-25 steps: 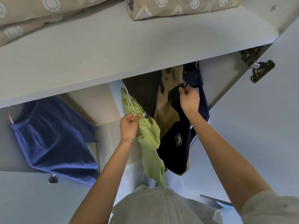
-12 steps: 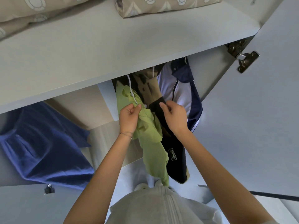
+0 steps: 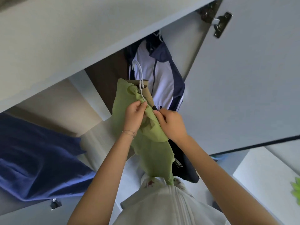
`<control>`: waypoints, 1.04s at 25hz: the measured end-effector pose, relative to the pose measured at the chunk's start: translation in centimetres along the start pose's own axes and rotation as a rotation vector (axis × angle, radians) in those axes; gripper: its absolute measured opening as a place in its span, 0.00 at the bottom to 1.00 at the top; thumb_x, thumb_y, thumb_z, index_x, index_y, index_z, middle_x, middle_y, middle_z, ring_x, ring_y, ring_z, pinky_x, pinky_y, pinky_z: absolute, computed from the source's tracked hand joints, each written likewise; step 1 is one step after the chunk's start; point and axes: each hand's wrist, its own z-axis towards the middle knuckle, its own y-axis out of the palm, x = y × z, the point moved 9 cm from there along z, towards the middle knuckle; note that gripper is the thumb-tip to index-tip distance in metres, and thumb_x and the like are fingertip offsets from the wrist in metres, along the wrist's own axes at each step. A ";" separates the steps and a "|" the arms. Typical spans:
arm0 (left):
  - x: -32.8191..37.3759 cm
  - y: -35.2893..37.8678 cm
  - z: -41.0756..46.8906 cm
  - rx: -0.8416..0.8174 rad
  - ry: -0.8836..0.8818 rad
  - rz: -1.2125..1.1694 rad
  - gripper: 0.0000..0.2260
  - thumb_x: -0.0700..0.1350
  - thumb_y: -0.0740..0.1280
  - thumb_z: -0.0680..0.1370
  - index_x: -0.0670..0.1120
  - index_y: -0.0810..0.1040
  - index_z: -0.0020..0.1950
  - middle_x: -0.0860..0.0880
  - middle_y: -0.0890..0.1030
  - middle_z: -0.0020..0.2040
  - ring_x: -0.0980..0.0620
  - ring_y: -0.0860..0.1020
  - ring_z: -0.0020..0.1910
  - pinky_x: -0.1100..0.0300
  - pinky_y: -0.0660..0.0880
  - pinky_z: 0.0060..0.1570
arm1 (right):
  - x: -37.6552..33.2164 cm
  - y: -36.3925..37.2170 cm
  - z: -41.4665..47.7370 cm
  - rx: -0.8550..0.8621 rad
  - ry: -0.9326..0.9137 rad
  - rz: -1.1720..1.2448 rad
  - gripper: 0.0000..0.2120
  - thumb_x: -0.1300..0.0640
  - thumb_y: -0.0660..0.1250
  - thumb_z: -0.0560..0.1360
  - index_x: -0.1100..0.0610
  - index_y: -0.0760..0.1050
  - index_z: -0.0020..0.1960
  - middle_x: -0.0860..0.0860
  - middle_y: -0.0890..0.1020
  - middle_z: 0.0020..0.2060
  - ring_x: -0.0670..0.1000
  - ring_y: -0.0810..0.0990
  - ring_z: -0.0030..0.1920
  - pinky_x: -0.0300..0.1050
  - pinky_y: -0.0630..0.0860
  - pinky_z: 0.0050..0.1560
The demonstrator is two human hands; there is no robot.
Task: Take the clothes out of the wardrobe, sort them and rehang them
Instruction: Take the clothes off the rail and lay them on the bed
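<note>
A light green garment (image 3: 151, 143) hangs on a white hanger (image 3: 140, 82) in front of the wardrobe opening. My left hand (image 3: 135, 117) pinches the hanger's base together with the green cloth. My right hand (image 3: 170, 123) grips the garments just to its right, at the top of a dark and tan garment (image 3: 185, 168) that hangs behind the green one. A white and navy jacket (image 3: 160, 75) still hangs inside the wardrobe at the right. A blue garment (image 3: 37, 161) hangs at the far left.
The wardrobe shelf (image 3: 81, 46) runs overhead. The open right door (image 3: 251, 86) with its hinge (image 3: 219, 23) stands close beside my right arm. A small door handle (image 3: 55, 204) sits low on the left. A green object (image 3: 296, 190) shows at the right edge.
My right hand came from the dark garment further back to meet my left hand at the hangers. Both garments have come down and out of the wardrobe, uncovering the white and navy jacket.
</note>
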 end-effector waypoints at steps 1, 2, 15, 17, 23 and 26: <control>-0.2 0.8 -0.4 -0.041 -0.024 -0.037 0.15 0.46 0.64 0.80 0.38 0.72 0.38 0.42 0.71 0.34 0.48 0.71 0.37 0.54 0.72 0.42 | 0.2 -0.4 -0.9 0.000 0.023 -0.007 0.25 0.41 0.65 0.76 0.58 0.64 0.31 0.51 0.68 0.23 0.52 0.65 0.26 0.45 0.60 0.28; -0.5 1.5 -0.7 -0.077 -0.054 -0.065 0.16 0.49 0.65 0.78 0.38 0.72 0.39 0.43 0.72 0.36 0.47 0.70 0.38 0.53 0.70 0.42 | 0.6 -0.7 -1.8 -0.004 0.051 -0.022 0.27 0.37 0.67 0.73 0.58 0.63 0.31 0.51 0.66 0.24 0.50 0.63 0.26 0.45 0.60 0.28; 1.5 9.6 -9.3 -0.150 0.333 0.366 0.09 0.49 0.65 0.80 0.46 0.81 0.51 0.56 0.83 0.46 0.59 0.81 0.48 0.63 0.78 0.52 | 8.4 -9.9 -17.2 0.180 0.245 0.119 0.19 0.57 0.70 0.75 0.61 0.64 0.33 0.53 0.66 0.26 0.48 0.62 0.28 0.38 0.60 0.31; 2.0 11.4 -9.9 -0.168 0.464 0.442 0.13 0.48 0.68 0.78 0.43 0.78 0.61 0.53 0.80 0.57 0.57 0.78 0.59 0.67 0.72 0.60 | 8.9 -11.8 -20.1 0.202 0.225 0.123 0.19 0.57 0.70 0.76 0.63 0.65 0.33 0.55 0.67 0.26 0.48 0.62 0.28 0.38 0.60 0.31; 1.3 23.0 -12.2 -0.720 0.640 0.746 0.24 0.44 0.65 0.79 0.47 0.66 0.74 0.52 0.63 0.75 0.52 0.56 0.76 0.53 0.54 0.75 | 9.9 -17.7 -28.6 0.270 0.210 0.071 0.23 0.56 0.70 0.75 0.60 0.60 0.31 0.53 0.62 0.25 0.48 0.60 0.28 0.36 0.59 0.31; 1.9 28.8 -14.5 -0.898 0.738 0.772 0.21 0.60 0.61 0.77 0.44 0.80 0.55 0.48 0.81 0.56 0.48 0.76 0.58 0.47 0.72 0.60 | 10.9 -20.4 -32.5 0.349 0.287 0.037 0.23 0.54 0.70 0.75 0.57 0.59 0.30 0.48 0.60 0.25 0.48 0.59 0.29 0.37 0.58 0.31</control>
